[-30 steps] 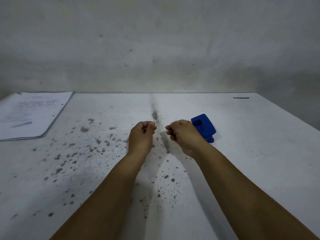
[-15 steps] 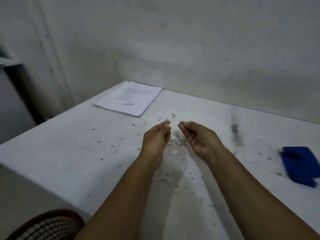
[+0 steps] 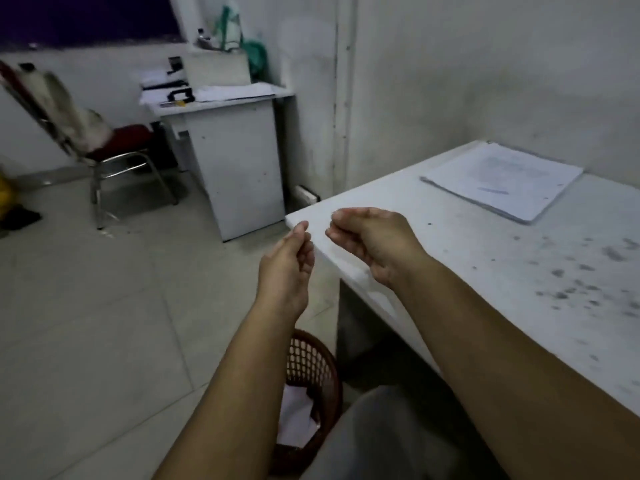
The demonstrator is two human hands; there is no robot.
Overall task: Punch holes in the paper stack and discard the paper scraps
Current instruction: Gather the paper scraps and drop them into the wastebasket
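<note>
My left hand hovers just off the corner of the white table, fingers curled, with the thumb pressed to the fingertips. My right hand is over the table's corner, fingers curled into a loose fist. No scraps show in either hand. Below my left forearm, on the floor, stands a brown woven waste basket with crumpled white paper inside. The paper stack lies flat at the table's far side near the wall. The blue hole punch is out of view.
Dark specks mark the table's right part. A white desk with clutter and a red-seated metal chair stand across the tiled floor. My knee in grey trousers is beside the basket.
The view has swung left, away from the blue punch. Both hands moved together from the table's middle to its left corner, above the basket, staying curled.
</note>
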